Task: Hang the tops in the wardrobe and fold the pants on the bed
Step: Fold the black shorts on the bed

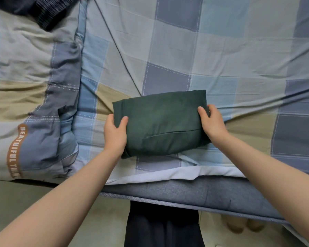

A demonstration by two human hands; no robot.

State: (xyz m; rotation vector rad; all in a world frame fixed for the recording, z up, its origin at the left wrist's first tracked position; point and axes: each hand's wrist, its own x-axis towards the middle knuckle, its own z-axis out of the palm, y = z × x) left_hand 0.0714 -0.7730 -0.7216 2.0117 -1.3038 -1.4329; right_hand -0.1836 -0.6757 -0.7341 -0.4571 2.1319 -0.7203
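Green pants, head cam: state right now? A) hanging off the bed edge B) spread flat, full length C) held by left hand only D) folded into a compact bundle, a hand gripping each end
D: the green pants lie folded on the checked bedsheet, left hand and right hand each gripping one end.

Bunched quilt left; dark garment top-left

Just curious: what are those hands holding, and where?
Both hold the folded dark green cloth pants: left hand grips the left end, right hand the right end.
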